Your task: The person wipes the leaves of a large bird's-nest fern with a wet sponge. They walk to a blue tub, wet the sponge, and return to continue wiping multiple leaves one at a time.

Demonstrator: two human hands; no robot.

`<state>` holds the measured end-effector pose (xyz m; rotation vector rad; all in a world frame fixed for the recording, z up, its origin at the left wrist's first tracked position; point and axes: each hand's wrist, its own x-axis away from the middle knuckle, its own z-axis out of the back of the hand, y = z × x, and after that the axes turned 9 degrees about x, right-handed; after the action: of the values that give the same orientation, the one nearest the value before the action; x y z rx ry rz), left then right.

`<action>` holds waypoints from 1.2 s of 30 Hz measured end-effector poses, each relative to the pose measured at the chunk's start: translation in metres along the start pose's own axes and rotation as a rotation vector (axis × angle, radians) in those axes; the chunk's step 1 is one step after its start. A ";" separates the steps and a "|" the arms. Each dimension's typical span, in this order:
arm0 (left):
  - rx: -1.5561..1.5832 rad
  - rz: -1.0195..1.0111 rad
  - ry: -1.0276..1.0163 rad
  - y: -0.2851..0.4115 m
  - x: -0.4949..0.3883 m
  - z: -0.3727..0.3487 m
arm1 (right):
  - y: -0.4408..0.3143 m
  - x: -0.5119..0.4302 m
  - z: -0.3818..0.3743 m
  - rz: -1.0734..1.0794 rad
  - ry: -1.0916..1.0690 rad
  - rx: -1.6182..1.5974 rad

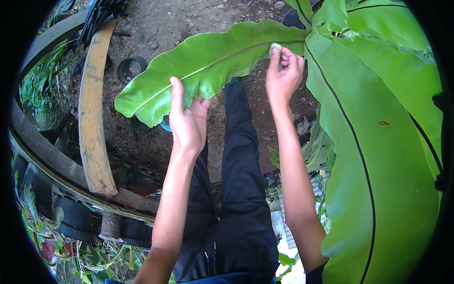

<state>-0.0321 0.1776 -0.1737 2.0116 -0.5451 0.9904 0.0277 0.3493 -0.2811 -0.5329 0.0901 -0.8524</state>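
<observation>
A long wavy green leaf (pixel 212 58) stretches leftward from the centre of a large bird's nest fern (pixel 340 81). My left hand (pixel 189 119) supports this leaf near its tip, thumb on top by the midrib and fingers beneath. Close to the leaf's base, my right hand (pixel 285 72) pinches a small pale wad (pixel 275 48) between thumb and fingertips. The wad rests on the leaf beside its dark midrib; its material is unclear.
A wooden plank (pixel 94 113) lies at left across a curved frame. Black plant pots (pixel 74 218) line the lower left. A black pot ring (pixel 131 69) sits on the soil (pixel 159 25). Broad fern fronds (pixel 383 170) fill the right side, one bearing a small brown spot.
</observation>
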 end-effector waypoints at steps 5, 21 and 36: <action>0.021 -0.015 -0.068 0.000 -0.005 0.004 | -0.027 0.024 0.009 0.085 -0.094 -0.143; -0.002 0.023 0.015 0.005 -0.013 0.007 | -0.084 0.051 0.026 0.153 -0.314 -0.297; -0.080 0.157 0.032 0.017 -0.013 0.010 | -0.105 0.055 0.057 0.437 -0.474 -0.229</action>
<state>-0.0460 0.1597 -0.1795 1.9020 -0.7228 1.0752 0.0074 0.2755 -0.1737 -0.8805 -0.1287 -0.2763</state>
